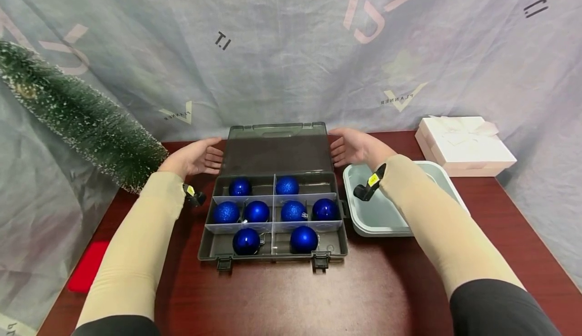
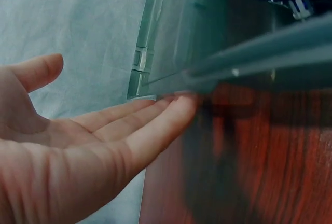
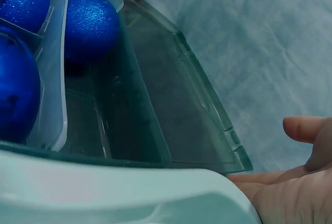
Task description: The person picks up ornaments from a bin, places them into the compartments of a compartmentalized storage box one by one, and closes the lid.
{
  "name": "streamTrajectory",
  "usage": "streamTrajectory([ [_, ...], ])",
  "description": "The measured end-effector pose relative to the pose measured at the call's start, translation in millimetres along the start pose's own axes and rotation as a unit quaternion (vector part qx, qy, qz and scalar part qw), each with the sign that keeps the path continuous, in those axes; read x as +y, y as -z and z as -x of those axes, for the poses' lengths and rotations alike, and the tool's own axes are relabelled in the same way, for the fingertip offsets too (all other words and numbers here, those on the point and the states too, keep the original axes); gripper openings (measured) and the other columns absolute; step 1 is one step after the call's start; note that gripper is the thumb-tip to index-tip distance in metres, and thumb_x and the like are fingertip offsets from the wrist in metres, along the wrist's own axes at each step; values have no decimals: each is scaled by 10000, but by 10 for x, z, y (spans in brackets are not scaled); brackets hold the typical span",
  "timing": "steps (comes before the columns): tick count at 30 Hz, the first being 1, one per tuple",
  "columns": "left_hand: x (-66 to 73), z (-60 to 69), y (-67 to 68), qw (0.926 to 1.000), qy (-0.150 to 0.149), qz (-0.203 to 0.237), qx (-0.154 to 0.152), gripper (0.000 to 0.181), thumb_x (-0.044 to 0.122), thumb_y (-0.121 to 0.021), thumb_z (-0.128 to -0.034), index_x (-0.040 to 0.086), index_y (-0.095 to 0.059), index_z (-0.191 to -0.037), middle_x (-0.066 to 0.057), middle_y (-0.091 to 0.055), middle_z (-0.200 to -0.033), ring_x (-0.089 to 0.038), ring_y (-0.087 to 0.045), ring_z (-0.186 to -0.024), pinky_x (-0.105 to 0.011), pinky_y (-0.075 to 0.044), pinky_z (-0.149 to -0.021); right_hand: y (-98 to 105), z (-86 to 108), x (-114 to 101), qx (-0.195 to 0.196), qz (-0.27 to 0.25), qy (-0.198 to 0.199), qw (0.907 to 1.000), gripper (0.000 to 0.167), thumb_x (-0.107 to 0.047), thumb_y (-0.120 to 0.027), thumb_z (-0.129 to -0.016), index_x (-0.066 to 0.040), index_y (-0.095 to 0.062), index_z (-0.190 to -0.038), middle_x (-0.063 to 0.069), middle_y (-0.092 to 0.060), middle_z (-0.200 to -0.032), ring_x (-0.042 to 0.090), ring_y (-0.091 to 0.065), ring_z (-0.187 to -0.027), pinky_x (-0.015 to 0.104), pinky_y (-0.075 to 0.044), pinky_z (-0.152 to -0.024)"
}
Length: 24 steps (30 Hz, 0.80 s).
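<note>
A dark see-through plastic organizer case [image 1: 284, 258] lies on the table, its lid [image 1: 278, 155] swung back. Pale dividers [image 1: 273, 235] split it into compartments that hold several blue Christmas baubles [image 1: 303, 239], some glittery and some smooth. My left hand [image 1: 195, 157] is at the lid's left side, fingers extended and thumb apart. At the lid's right side is my right hand [image 1: 356, 146], also with extended fingers. In the left wrist view, fingertips [image 2: 184, 105] meet the lid's edge; whether they press it I cannot tell. The tub's rim partly hides the right fingers in the right wrist view.
A pale green tub [image 1: 386, 230] stands right of the case, under my right forearm. Behind it sits a white gift box [image 1: 468, 144] with a bow. A frosted artificial tree [image 1: 86, 118] leans at the left. A red item [image 1: 88, 268] lies by the left table edge.
</note>
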<state>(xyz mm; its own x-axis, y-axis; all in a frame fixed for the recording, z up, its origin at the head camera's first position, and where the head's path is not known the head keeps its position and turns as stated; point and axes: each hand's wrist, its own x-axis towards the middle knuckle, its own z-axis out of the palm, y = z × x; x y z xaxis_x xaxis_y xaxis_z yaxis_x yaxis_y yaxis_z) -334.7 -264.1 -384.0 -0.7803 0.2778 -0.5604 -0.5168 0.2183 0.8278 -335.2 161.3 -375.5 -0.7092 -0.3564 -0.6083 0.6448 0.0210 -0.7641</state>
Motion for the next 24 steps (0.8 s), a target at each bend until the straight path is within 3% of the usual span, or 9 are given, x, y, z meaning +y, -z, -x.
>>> streamTrajectory([
  [5, 11, -2, -3, 10000, 45, -21, 70, 808, 484, -348, -1083, -109, -129, -1586, -308, -177, -1627, -433, -261, -1466, -515, -281, -1156, -34, -25, -19, 120, -69, -134, 9998, 781, -401, -371, -1091, 62, -11, -1607, 274, -18, -1666, 443, -91, -1515, 514, -153, -1197],
  [9, 35, 21, -2, 9999, -120, -74, 86, 824, 497, -360, -1079, -120, -144, -1579, -315, -206, -1616, -434, -287, -1457, -510, -317, -1138, -43, -17, -24, 215, -96, -55, 9997, 749, -393, -346, -1098, 56, -34, -1611, 257, -78, -1668, 425, -165, -1507, 501, -170, -1197],
  [13, 53, 61, -9, 9991, -359, -99, 211, 826, 508, -366, -1074, -118, -171, -1577, -315, -257, -1596, -433, -340, -1430, -502, -367, -1108, -61, 7, -25, 347, -62, 159, 9993, 698, -388, -320, -1107, 53, -118, -1609, 252, -245, -1614, 400, -252, -1479, 486, -199, -1192],
  [16, 73, 88, -24, 9985, -480, -15, 253, 800, 488, -345, -1084, -111, -160, -1581, -312, -258, -1594, -429, -333, -1428, -513, -344, -1122, -83, 25, -33, 468, -51, 336, 9983, 672, -381, -320, -1107, 45, -165, -1603, 215, -382, -1481, 391, -272, -1461, 481, -215, -1187],
  [19, 89, 106, -47, 9979, -592, 118, 229, 779, 464, -322, -1091, -99, -122, -1590, -306, -228, -1610, -430, -288, -1447, -528, -281, -1153, -107, 43, -44, 542, -41, 535, 9971, 667, -358, -323, -1104, 52, -150, -1601, 198, -395, -1425, 396, -245, -1464, 481, -214, -1188],
  [24, 65, 128, -94, 9948, -864, 337, 427, 778, 460, -366, -1077, -80, -151, -1594, -272, -305, -1566, -395, -372, -1387, -515, -290, -1150, -150, 74, -53, 654, -44, 866, 9941, 658, -320, -339, -1103, 63, -143, -1600, 234, -269, -1588, 391, -233, -1478, 476, -191, -1197],
])
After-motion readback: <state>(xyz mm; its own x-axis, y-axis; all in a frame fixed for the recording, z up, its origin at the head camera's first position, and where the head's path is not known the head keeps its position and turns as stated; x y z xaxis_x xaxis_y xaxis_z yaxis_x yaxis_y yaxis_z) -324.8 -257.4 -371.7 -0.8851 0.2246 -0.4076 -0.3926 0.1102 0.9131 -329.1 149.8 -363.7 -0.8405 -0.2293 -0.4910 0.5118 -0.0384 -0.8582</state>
